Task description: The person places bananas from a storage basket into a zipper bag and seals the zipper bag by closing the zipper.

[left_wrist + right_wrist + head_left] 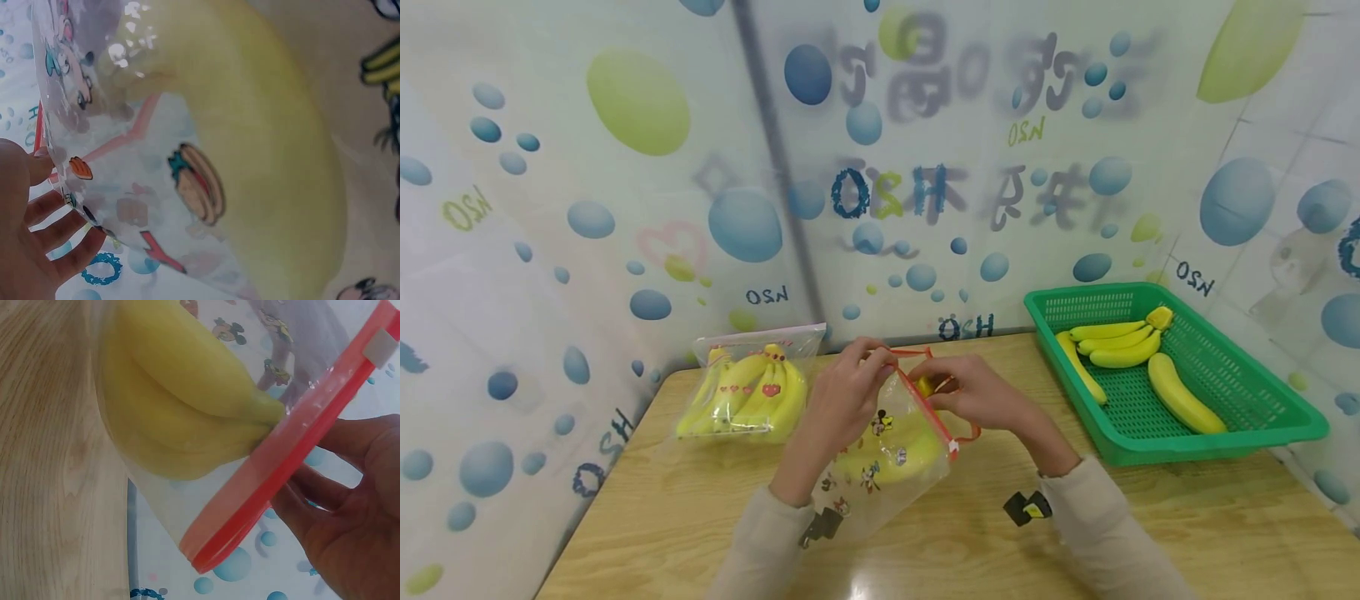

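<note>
A clear zip bag (868, 483) with cartoon prints and a red zip strip is tilted over the table, its mouth toward the right. Inside lies a bunch of bananas (181, 400), stem end at the mouth. My left hand (844, 396) grips the bag's upper rim; in the left wrist view its fingers (59, 234) lie against the clear plastic. At the mouth, my right hand (973, 390) pinches the yellow stem end, its fingertips partly hidden behind the red strip (262, 481). A white slider (381, 348) sits on that strip.
Left of my hands, another clear bag (808, 342) full of bananas lies on the wooden table (1000, 550). A green basket (1210, 450) at the right holds a small banana bunch (1120, 343) and loose bananas (1183, 396). A patterned curtain (895, 275) hangs behind.
</note>
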